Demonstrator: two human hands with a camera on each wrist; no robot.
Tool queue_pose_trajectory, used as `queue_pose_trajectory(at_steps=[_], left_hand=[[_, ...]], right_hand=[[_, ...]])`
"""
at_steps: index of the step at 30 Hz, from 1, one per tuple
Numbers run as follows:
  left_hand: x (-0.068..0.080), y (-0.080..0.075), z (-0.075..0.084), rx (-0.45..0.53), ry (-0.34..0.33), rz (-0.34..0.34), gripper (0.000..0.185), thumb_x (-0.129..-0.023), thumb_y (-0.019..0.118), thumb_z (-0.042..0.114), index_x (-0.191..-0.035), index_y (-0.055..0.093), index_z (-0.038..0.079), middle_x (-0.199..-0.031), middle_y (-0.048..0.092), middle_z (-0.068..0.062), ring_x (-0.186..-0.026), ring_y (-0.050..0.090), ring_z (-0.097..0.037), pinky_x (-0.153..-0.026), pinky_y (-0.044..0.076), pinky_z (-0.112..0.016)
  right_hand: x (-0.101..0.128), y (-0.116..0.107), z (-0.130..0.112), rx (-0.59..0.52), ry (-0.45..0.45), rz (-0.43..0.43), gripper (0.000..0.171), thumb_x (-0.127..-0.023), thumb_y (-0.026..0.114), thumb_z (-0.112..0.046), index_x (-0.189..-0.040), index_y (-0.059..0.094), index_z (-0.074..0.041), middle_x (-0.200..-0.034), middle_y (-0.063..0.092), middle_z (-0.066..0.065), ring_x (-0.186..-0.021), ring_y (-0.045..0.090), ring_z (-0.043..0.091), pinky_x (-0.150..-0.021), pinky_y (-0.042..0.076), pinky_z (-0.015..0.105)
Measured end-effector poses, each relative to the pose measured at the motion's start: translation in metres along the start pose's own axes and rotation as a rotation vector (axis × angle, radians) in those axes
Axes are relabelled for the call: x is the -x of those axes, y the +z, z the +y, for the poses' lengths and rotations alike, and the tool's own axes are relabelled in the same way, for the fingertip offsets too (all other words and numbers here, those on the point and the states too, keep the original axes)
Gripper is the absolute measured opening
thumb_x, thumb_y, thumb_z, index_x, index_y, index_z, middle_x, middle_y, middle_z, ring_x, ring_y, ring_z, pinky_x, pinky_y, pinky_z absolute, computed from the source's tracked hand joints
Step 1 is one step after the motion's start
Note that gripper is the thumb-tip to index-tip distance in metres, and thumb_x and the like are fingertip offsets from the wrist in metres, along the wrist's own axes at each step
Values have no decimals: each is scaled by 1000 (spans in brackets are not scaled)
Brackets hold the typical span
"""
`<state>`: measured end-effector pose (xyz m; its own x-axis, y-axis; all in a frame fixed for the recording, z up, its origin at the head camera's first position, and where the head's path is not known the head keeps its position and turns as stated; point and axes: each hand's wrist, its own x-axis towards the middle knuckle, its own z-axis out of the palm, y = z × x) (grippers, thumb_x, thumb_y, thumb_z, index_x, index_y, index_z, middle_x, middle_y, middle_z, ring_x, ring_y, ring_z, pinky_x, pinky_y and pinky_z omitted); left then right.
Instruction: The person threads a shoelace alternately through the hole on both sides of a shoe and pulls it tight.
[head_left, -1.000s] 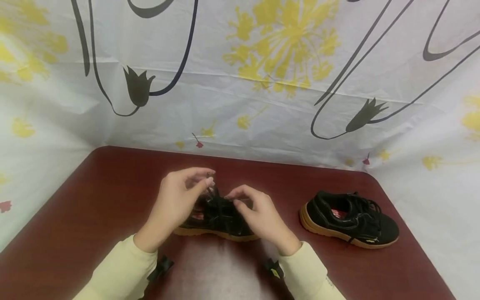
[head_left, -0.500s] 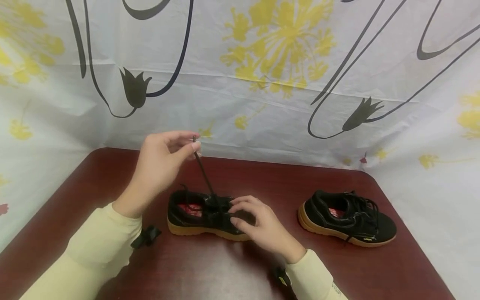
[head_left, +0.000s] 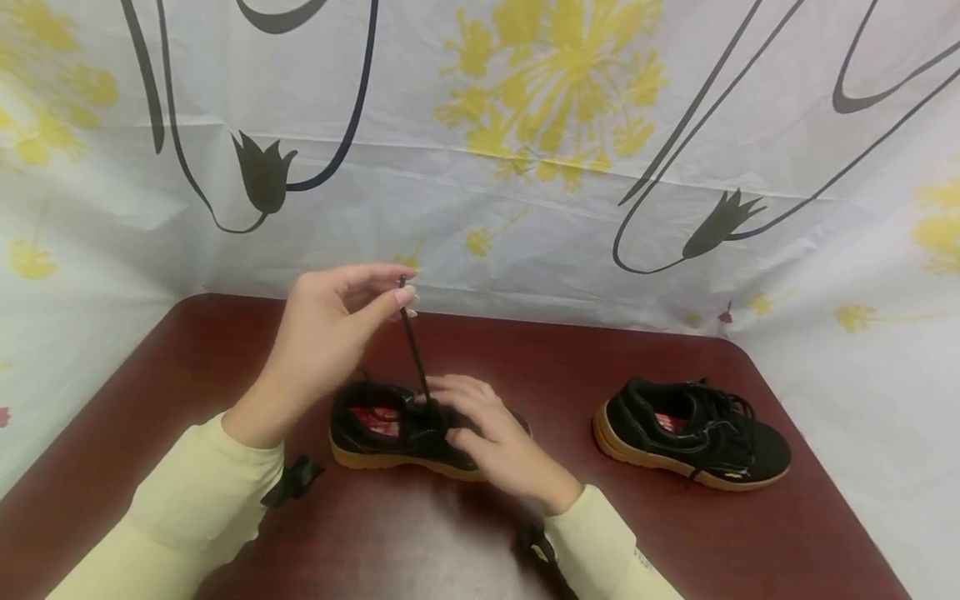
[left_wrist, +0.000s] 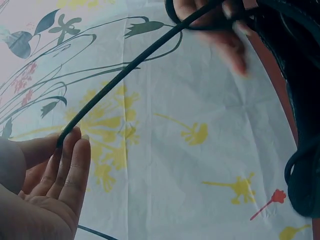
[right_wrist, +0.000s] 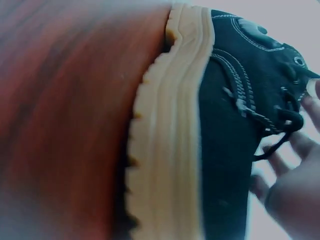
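Note:
A black lace-up shoe (head_left: pixel 347 433) with a tan sole and red insole stands on the table, toe to the right. Between thumb and fingertips my left hand (head_left: pixel 322 333) pinches the end of its dark shoelace (head_left: pixel 414 346), pulled up straight above the shoe. The left wrist view also shows this taut lace (left_wrist: pixel 120 77) running from the fingertips. My right hand (head_left: pixel 495 433) lies over the lacing area and toe, fingers extended and covering part of the upper. In the right wrist view, a loose lace loop (right_wrist: pixel 275 150) passes right by its fingers.
A matching black shoe (head_left: pixel 697 433), laces in place, stands to the right on the dark red table (head_left: pixel 420 550). A white patterned sheet (head_left: pixel 450 167) hangs behind and around the table. Dark wrist-camera pieces (head_left: pixel 294 481) show at the cuffs.
My left hand has risen from the shoe, drawing the lace upward, then shifted slightly right. My right hand first drew back a little, then moved left over the laces.

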<state>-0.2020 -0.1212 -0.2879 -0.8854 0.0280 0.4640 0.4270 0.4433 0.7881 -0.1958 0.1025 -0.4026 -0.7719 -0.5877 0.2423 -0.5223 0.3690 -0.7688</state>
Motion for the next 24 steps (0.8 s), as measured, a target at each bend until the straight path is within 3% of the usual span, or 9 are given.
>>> queue_pose_trajectory(at_steps=[5,12,15,18,24], left_hand=[[1,1,-2,59,4,28,22,-95,72,17,-115,76,11,-93,79,-9,-76,73,-5,-70,56,-16],[4,1,-11,168,-15,107,24,-94,73,16,-117,75,7,-91,77,-12,-76,73,-5,-76,60,-20],[8,1,-17,205,-50,143,26,-94,73,16,-118,75,6,-92,78,-7,-77,74,-5,-77,60,-21],[10,-1,-22,223,-103,165,29,-94,73,18,-119,74,5,-92,78,3,-77,74,-5,-77,60,-21],[8,-4,-31,269,-204,188,32,-93,75,19,-119,73,1,-86,75,13,-74,73,-4,-75,60,-22]], right_hand=[[-2,3,8,-180,91,-34,32,-98,47,-2,-122,65,-14,-130,68,0,-128,59,14,-106,46,29],[-1,5,18,-221,109,60,6,-102,58,-11,-105,63,-9,-115,74,9,-109,69,16,-98,53,28],[-1,6,24,-267,113,134,6,-101,60,-10,-103,64,-6,-108,75,13,-95,72,15,-93,56,27],[-1,5,25,-287,139,174,11,-102,60,-14,-102,68,-7,-101,76,11,-92,72,13,-95,54,25],[-3,-3,16,-388,181,184,22,-103,50,-11,-116,67,-8,-114,73,12,-112,67,18,-105,47,35]])
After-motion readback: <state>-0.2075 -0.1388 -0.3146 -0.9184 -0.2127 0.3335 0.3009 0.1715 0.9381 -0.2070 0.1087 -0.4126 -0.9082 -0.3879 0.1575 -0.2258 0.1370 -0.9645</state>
